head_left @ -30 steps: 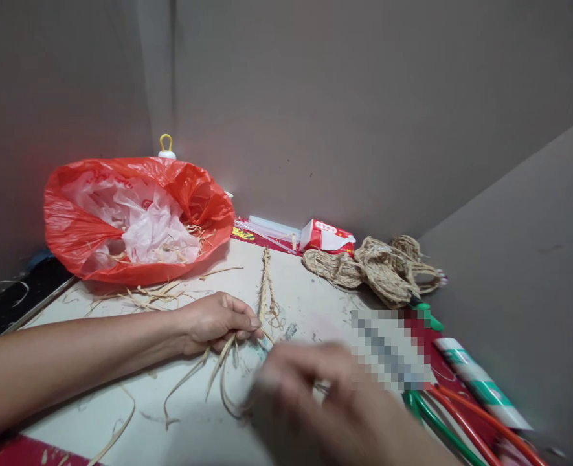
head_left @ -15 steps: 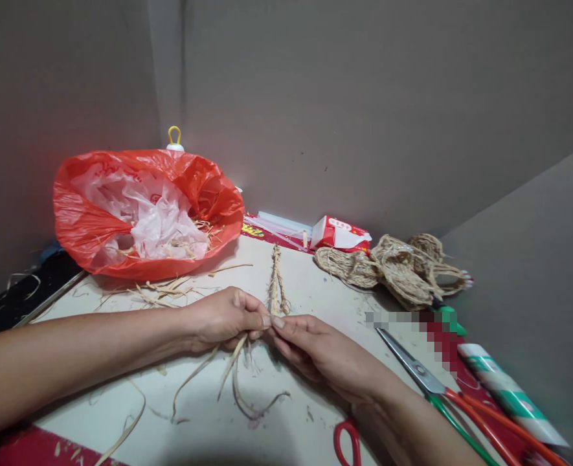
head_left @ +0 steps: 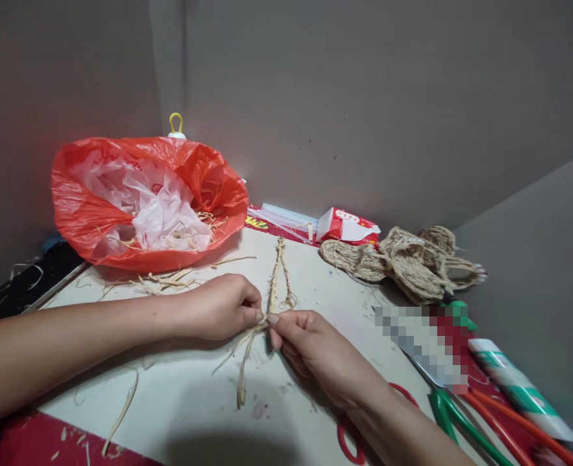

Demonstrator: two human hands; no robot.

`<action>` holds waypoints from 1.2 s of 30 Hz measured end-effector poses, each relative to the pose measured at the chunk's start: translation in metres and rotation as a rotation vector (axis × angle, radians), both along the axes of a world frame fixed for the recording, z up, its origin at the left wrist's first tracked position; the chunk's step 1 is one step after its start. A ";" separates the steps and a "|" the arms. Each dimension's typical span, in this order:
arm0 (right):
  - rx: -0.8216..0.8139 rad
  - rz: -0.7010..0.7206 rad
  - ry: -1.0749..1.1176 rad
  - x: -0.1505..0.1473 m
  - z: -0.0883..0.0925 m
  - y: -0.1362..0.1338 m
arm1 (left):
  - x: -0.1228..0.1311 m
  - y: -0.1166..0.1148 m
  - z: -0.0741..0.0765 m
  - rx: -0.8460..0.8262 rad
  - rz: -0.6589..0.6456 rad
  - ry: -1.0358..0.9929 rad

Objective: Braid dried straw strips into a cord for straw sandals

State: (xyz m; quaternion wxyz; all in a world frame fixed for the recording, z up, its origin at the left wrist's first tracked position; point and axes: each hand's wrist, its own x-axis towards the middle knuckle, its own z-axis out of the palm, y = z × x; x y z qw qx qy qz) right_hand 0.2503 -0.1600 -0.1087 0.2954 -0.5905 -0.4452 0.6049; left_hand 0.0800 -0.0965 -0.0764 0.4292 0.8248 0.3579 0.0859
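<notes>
A thin braided cord of pale dried straw (head_left: 273, 285) lies on the white board, folded into a narrow loop that points away from me. At its near end, my left hand (head_left: 230, 307) pinches the strands between thumb and fingers. Almost touching it, my right hand (head_left: 310, 336) pinches the same end, thumb on top. Loose straw strands (head_left: 242, 372) hang from the pinch toward me. The exact crossing of the strands is hidden by my fingertips.
A red plastic bag (head_left: 92, 249) with straw and a white bag inside stands back left. Straw scraps (head_left: 164, 281) lie before it. Braided straw coils (head_left: 410, 265), a tissue pack (head_left: 347, 226), green- and orange-handled tools (head_left: 480, 424), a red handle (head_left: 347, 443) and a roll (head_left: 516, 388) lie right.
My left hand has turned more knuckles-up, its fingers curled tighter. The hanging strands have swung and gathered closer together. The view has shifted slightly.
</notes>
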 end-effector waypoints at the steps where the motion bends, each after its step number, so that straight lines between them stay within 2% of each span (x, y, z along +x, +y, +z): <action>1: -0.007 -0.021 0.006 -0.002 -0.001 -0.001 | 0.000 -0.003 0.003 0.072 0.002 0.045; 4: -0.036 -0.073 0.104 -0.008 0.001 -0.004 | 0.002 -0.016 0.009 0.154 -0.002 0.165; 7: -0.067 -0.111 0.240 -0.012 0.003 -0.006 | 0.006 -0.028 0.004 0.232 -0.012 0.268; 13: -0.084 -0.168 0.308 -0.019 0.003 -0.009 | 0.004 -0.047 -0.020 0.698 -0.243 0.308; 16: -0.079 -0.178 0.319 -0.021 0.003 -0.011 | 0.003 -0.054 -0.028 0.917 -0.291 0.295; 18: -0.075 -0.167 0.329 -0.021 0.003 -0.012 | 0.004 -0.058 -0.030 0.983 -0.286 0.301; 20: -0.083 -0.155 0.340 -0.019 0.003 -0.012 | 0.003 -0.063 -0.028 0.963 -0.296 0.303; 24: -0.124 -0.167 0.377 -0.016 0.002 -0.012 | -0.003 -0.069 -0.007 0.763 -0.471 0.205; 25: -0.120 -0.170 0.393 -0.016 0.002 -0.012 | -0.005 -0.067 -0.001 0.700 -0.469 0.139; 26: -0.111 -0.169 0.412 -0.015 0.002 -0.012 | -0.006 -0.063 0.005 0.633 -0.407 0.056; 28: -0.095 -0.159 0.460 -0.014 0.003 -0.011 | -0.004 -0.050 0.013 0.478 -0.122 -0.127; 30: -0.100 -0.146 0.497 -0.013 0.003 -0.010 | 0.001 -0.033 0.012 0.262 0.196 -0.273; 31: -0.105 -0.138 0.506 -0.013 0.003 -0.009 | 0.004 -0.025 0.009 0.119 0.288 -0.313; 32: -0.107 -0.132 0.510 -0.013 0.003 -0.009 | 0.007 -0.018 0.004 -0.061 0.330 -0.330; 34: -0.093 -0.114 0.508 -0.012 0.003 -0.007 | 0.013 -0.010 -0.009 -0.493 0.279 -0.323; 35: -0.087 -0.101 0.507 -0.012 0.003 -0.007 | 0.015 -0.009 -0.014 -0.646 0.244 -0.309; 36: -0.087 -0.089 0.505 -0.011 0.003 -0.006 | 0.016 -0.010 -0.019 -0.727 0.219 -0.305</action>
